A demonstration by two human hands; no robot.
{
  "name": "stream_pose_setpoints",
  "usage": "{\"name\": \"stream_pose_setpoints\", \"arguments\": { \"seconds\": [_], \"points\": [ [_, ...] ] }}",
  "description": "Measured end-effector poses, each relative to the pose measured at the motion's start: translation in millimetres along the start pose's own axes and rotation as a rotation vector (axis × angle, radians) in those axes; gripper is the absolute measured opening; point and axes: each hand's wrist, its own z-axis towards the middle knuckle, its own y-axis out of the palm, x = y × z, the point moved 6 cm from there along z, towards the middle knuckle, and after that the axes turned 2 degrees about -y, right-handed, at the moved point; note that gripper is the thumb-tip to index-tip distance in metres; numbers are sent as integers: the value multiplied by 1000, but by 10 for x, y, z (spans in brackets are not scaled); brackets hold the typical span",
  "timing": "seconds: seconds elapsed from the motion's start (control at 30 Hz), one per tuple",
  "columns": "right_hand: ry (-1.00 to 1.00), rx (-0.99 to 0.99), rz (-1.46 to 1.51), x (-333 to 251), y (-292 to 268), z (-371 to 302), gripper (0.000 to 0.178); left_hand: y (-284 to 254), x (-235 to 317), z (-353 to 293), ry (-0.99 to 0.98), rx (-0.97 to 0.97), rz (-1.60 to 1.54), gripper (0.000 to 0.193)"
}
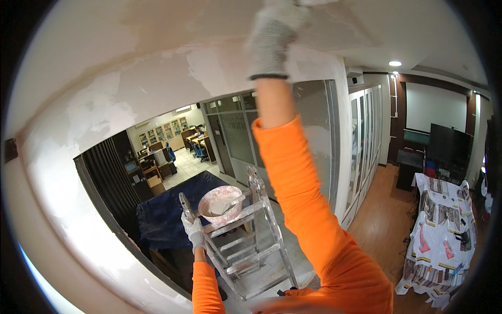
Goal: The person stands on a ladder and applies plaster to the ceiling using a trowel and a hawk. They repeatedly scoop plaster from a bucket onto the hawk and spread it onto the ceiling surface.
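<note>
My right hand (273,42), in a grey-white knitted glove, is raised to the ceiling (172,23). Its fingers are blurred and cut off by the top edge, but they close around a flat, pale tool (320,2) of which only a sliver shows. Lower down, my left hand (194,230), gloved alike, grips the top of a plaster-spattered metal stepladder (246,214). Beside that hand, a pinkish plastic basin (205,210) with pale plaster in it rests on the ladder's top. A flat-bladed tool (226,208) lies in the basin.
A wall with patchy plaster (104,112) surrounds a wide opening onto an office. Dark blue sheeting (167,209) covers something behind the ladder. White-framed glass cabinets (361,152) line the right side, near a cloth-covered table (439,230) with things on it.
</note>
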Motion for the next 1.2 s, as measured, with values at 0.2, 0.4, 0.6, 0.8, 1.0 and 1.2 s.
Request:
{"name": "stream_pose_setpoints", "arguments": {
  "seconds": [0.2, 0.4, 0.6, 0.8, 1.0, 1.2],
  "points": [
    [-480, -25, -203, -656, 977, -1209, 42, 202, 204, -26, -4, -67, -69, 66],
    [-392, -341, 101, -481, 648, -1249, 32, -39, 38, 44, 0, 9, -6, 62],
    [138, 104, -144, 17, -579, -61, 33, 75, 141, -56, 18, -9, -98, 63],
    [35, 37, -242, -28, 122, -33, 48, 191, 346, -155, -26, -29, -84, 62],
    [-444, -216, -71, -591, 1074, -1303, 50, -102, 101, 108, 14, 38, 36, 64],
    [-117, -90, -112, -78, -211, -589, 37, 180, 240, -75, -45, -18, -6, 66]
  ]
}}
